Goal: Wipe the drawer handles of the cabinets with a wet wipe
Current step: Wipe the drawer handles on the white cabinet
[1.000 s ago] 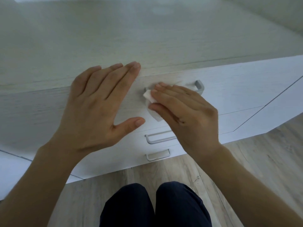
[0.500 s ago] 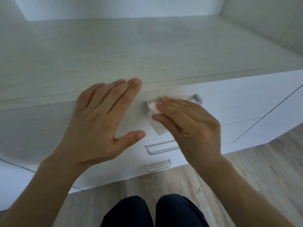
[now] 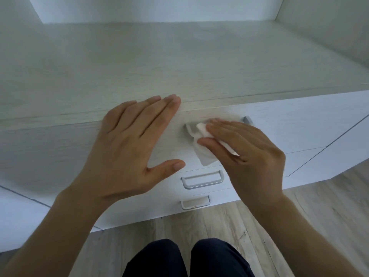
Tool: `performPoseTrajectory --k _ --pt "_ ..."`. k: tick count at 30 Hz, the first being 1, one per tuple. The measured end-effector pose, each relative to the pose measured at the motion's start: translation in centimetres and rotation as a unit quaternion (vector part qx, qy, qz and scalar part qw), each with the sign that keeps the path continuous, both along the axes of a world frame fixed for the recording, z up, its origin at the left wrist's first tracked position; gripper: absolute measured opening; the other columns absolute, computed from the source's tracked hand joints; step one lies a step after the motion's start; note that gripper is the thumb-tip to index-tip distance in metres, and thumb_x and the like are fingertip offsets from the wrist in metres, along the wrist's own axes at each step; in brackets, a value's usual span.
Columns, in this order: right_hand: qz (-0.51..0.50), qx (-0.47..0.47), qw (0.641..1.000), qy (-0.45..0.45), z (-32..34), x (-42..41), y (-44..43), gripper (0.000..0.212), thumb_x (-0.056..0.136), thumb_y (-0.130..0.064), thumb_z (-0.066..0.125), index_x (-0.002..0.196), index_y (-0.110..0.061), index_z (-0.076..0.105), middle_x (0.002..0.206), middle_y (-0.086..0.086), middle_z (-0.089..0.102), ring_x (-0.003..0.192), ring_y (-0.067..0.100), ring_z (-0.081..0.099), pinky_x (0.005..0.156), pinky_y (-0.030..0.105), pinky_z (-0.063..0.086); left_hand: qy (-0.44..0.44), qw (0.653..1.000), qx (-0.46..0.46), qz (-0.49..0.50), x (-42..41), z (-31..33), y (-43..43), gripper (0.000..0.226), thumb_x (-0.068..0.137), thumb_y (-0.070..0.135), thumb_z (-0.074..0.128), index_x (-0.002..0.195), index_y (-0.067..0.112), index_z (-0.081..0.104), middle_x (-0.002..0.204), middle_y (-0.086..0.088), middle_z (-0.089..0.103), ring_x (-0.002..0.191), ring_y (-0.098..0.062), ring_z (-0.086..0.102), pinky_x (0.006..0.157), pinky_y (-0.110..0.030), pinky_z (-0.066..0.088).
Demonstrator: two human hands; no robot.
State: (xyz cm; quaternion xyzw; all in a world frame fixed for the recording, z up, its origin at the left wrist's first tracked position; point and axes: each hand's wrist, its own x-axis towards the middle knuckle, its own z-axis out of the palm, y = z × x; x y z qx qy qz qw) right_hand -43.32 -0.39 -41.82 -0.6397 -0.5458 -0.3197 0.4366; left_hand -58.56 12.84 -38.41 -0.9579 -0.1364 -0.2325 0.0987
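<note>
Pale whitewashed wood grain, fine horizontal streaks, across cabinet top point(image 3: 179, 62) and top drawer front point(image 3: 60, 152). Plain flat white on lower drawer fronts point(image 3: 235, 188) and side panel point(image 3: 339, 154), divided by thin grey seams. Matte silver-grey on top handle point(image 3: 247, 119), middle handle point(image 3: 202, 179) and bottom handle point(image 3: 195, 202). White, unpatterned wet wipe point(image 3: 205, 154). Light grey-beige plank pattern with darker grain flecks on floor point(image 3: 323, 212). Dark navy, unpatterned trousers point(image 3: 187, 260). White back wall point(image 3: 159, 9).
</note>
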Motion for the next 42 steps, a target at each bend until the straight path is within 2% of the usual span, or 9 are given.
performPoseTrajectory --k 8,14,17,19,24,32,36,40,42 --pt "0.003 0.015 1.000 0.008 -0.4 -2.0 1.8 0.019 0.086 -0.024 0.068 0.090 -0.007 0.074 0.093 0.003 0.073 0.092 0.014 0.068 0.087 0.026 0.052 0.001 1.000 -0.002 -0.002 0.1 0.0 0.0 0.079 0.092 0.063 0.016 0.142 0.006 0.034 0.143 -0.009 0.042 0.129 -0.024 0.037 0.105 -0.036 0.019" --pt "-0.039 0.036 0.998 0.028 -1.0 -0.9 1.0 0.024 0.082 -0.029 0.070 0.084 -0.005 0.073 0.085 0.008 0.068 0.086 0.014 0.054 0.078 0.028 0.046 0.000 1.000 -0.005 0.002 0.0 0.0 0.0 0.079 0.092 0.063 0.015 0.143 0.006 0.033 0.144 -0.008 0.041 0.129 -0.023 0.036 0.105 -0.035 0.018" --pt "-0.040 0.048 0.997 0.043 -1.0 -1.6 2.0 0.025 0.081 -0.030 0.071 0.079 -0.006 0.071 0.079 0.007 0.066 0.080 0.016 0.053 0.089 0.016 0.033 0.008 1.000 -0.008 0.003 0.1 0.0 0.0 0.079 0.091 0.064 0.015 0.143 0.006 0.033 0.144 -0.008 0.042 0.130 -0.023 0.036 0.105 -0.035 0.018" --pt "-0.030 0.042 0.998 0.041 -0.9 -1.4 2.1 0.026 0.081 -0.031 0.071 0.078 -0.005 0.071 0.079 0.007 0.065 0.079 0.017 0.054 0.094 0.012 0.029 0.010 1.000 -0.007 0.003 0.0 0.1 0.0 0.080 0.091 0.064 0.015 0.143 0.006 0.033 0.144 -0.009 0.042 0.130 -0.024 0.036 0.105 -0.035 0.018" --pt "-0.013 0.039 0.999 -0.020 -0.9 0.0 0.9 0.025 0.082 -0.027 0.073 0.083 -0.002 0.073 0.080 0.009 0.068 0.081 0.016 0.055 0.075 0.025 0.046 0.013 1.000 -0.009 0.005 0.0 0.1 -0.1 0.080 0.091 0.064 0.015 0.142 0.006 0.034 0.144 -0.008 0.041 0.129 -0.024 0.036 0.105 -0.035 0.018" --pt "-0.013 0.047 0.995 -0.089 -1.4 0.6 0.6 0.018 0.086 -0.018 0.071 0.091 -0.001 0.074 0.086 0.010 0.072 0.084 0.020 0.064 0.075 0.030 0.055 0.014 1.000 -0.006 -0.005 0.1 0.1 0.0 0.079 0.092 0.063 0.014 0.142 0.004 0.034 0.144 -0.008 0.039 0.128 -0.026 0.037 0.103 -0.035 0.018" --pt "-0.023 0.059 0.993 -0.096 -1.5 0.3 0.8 0.017 0.087 -0.016 0.070 0.091 0.000 0.074 0.086 0.010 0.072 0.086 0.019 0.063 0.079 0.028 0.054 0.015 1.000 -0.008 -0.001 0.2 0.1 -0.1 0.079 0.092 0.062 0.015 0.141 0.004 0.036 0.142 -0.009 0.042 0.126 -0.026 0.038 0.102 -0.035 0.018" --pt "-0.027 0.064 0.992 -0.103 -1.7 0.5 0.6 0.016 0.088 -0.016 0.069 0.093 -0.001 0.074 0.086 0.010 0.072 0.087 0.020 0.066 0.081 0.030 0.055 0.020 1.000 -0.013 -0.002 0.1 0.3 -0.2 0.079 0.092 0.062 0.015 0.140 0.003 0.037 0.141 -0.008 0.042 0.126 -0.026 0.039 0.105 -0.027 0.013" --pt "-0.029 0.064 0.993 -0.100 -1.7 1.0 0.2 0.016 0.087 -0.015 0.070 0.094 -0.001 0.073 0.087 0.011 0.072 0.087 0.021 0.067 0.080 0.033 0.056 0.021 1.000 -0.014 0.000 0.1 0.3 -0.1 0.080 0.092 0.062 0.015 0.140 0.002 0.037 0.141 -0.009 0.042 0.126 -0.026 0.039 0.103 -0.031 0.016"
